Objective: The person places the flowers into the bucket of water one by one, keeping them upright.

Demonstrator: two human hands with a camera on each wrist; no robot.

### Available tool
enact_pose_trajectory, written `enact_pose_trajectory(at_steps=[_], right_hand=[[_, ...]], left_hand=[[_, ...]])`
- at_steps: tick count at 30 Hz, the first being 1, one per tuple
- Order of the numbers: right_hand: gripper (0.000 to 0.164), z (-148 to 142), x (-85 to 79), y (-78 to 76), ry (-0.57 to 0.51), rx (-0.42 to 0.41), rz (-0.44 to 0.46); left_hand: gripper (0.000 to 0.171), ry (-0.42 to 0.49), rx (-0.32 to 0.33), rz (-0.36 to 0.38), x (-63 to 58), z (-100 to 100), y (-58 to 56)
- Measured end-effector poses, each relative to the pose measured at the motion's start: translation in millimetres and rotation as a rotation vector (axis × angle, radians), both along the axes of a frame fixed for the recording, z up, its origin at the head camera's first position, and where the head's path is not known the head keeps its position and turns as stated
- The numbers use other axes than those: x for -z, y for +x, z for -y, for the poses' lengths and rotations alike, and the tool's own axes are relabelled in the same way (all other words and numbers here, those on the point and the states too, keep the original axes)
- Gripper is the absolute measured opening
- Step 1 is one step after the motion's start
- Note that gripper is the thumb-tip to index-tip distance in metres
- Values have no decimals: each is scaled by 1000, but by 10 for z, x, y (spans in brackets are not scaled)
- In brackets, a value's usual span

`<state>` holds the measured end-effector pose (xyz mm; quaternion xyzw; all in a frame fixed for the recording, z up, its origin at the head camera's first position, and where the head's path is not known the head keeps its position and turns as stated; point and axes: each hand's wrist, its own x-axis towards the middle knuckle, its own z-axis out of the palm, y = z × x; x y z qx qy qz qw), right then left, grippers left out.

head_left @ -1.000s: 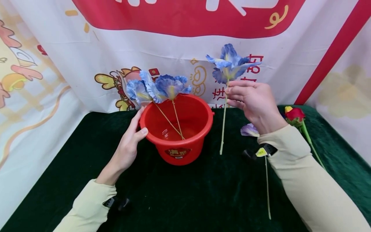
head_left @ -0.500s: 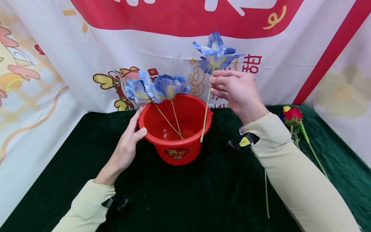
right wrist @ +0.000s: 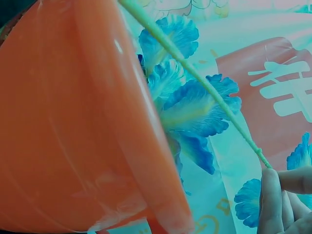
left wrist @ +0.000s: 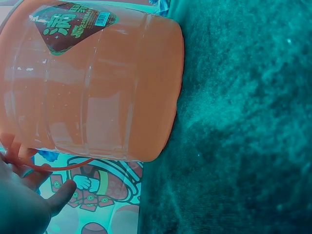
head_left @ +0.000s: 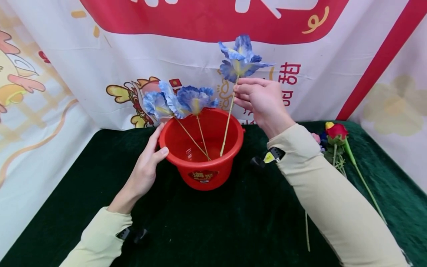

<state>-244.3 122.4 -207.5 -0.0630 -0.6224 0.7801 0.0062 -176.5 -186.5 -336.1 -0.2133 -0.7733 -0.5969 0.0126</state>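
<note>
A red plastic bucket (head_left: 202, 174) stands upright on the dark green cloth. My left hand (head_left: 144, 168) holds its left side, with the thumb at the rim; the bucket's thin handle (left wrist: 63, 168) shows beside the fingers in the left wrist view. Inside lean two blue irises (head_left: 195, 99), their heads above the back left of the rim. My right hand (head_left: 261, 102) pinches the stem of another blue iris (head_left: 241, 61) just under its head. This iris's stem (right wrist: 195, 73) slants down, and its lower end is over the bucket's opening, inside the front right of the rim in the head view.
To the right lie a red rose (head_left: 337, 132) with a long green stem and some pink and purple flowers (head_left: 316, 138), partly behind my right sleeve. A thin loose stem (head_left: 307, 231) pokes out below that sleeve. A printed white and red curtain (head_left: 186, 55) hangs behind.
My right hand has carried its iris leftward, from beside the bucket to over its opening. The left hand has stayed at the rim, and the two irises inside have not moved.
</note>
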Motion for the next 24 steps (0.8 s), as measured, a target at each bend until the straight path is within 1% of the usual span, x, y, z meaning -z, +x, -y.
enact_pose_trajectory(at_steps=[4,8,12,16,24], right_hand=[[31,41,14,-11,7,-5,-2],[28,91,49,-10,55,-21,-18],[27,147,101,-23,123,-32,-41],[26,204,154,-38,201,-43,-44],[19,313,237,-20,341,-74,-54]], left_hand=[[65,3,3,-1,-7,-9,4],[64,-8,-4,1,-16,-19,9],[64,0,-1,2,-25,-24,10],[64,11,5,4,-29,-25,11],[64,-10,-7,-3,-18,-23,8]])
